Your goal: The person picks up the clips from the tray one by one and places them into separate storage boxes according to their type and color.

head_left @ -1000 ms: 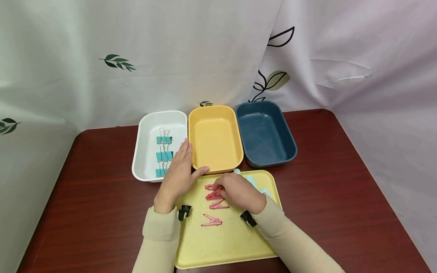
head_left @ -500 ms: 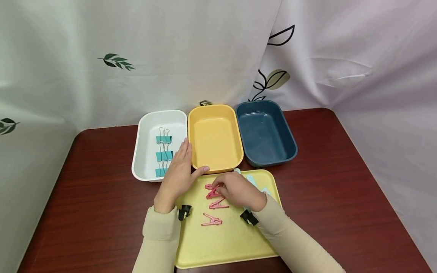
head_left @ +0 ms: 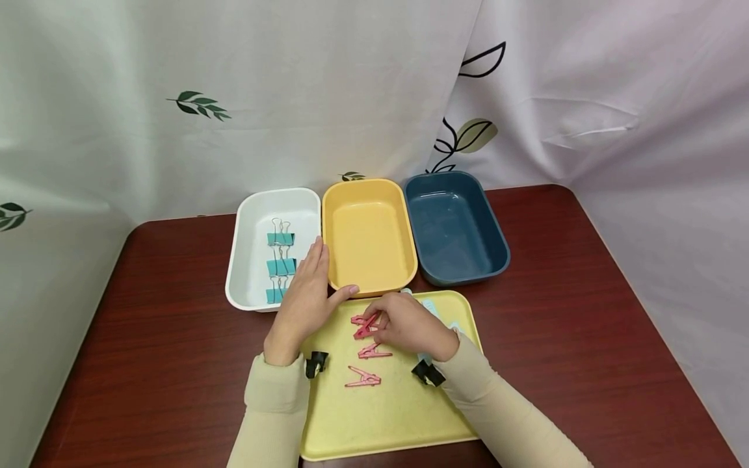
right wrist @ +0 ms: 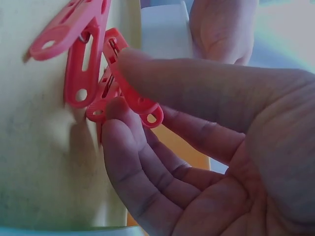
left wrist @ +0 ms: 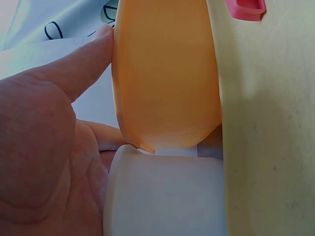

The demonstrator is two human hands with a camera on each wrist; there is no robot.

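Note:
My right hand (head_left: 412, 328) pinches a pink clothespin (right wrist: 129, 91) between thumb and fingers, low over the yellow tray (head_left: 386, 419). Another clothespin (head_left: 356, 320) lies just beyond the held one, partly hidden. Nearer to me, two more pink clothespins (head_left: 374, 351) lie on the tray. With fingers and thumb extended, my left hand (head_left: 304, 305) rests at the rims of the white bin (head_left: 233, 279) and the yellow bin (head_left: 371, 237). In the left wrist view, the thumb touches the yellow bin's rim.
Several teal binder clips (head_left: 281, 267) lie in a column inside the white bin. A dark blue bin (head_left: 459, 237) stands right of the yellow one. Light blue pieces (head_left: 430, 307) lie on the tray, partly behind my right hand. A curtain (head_left: 363, 84) hangs behind the table (head_left: 585, 338).
My right hand's fingers have shifted slightly around the pinched clothespin, which has turned a little. My left hand has stayed where it was.

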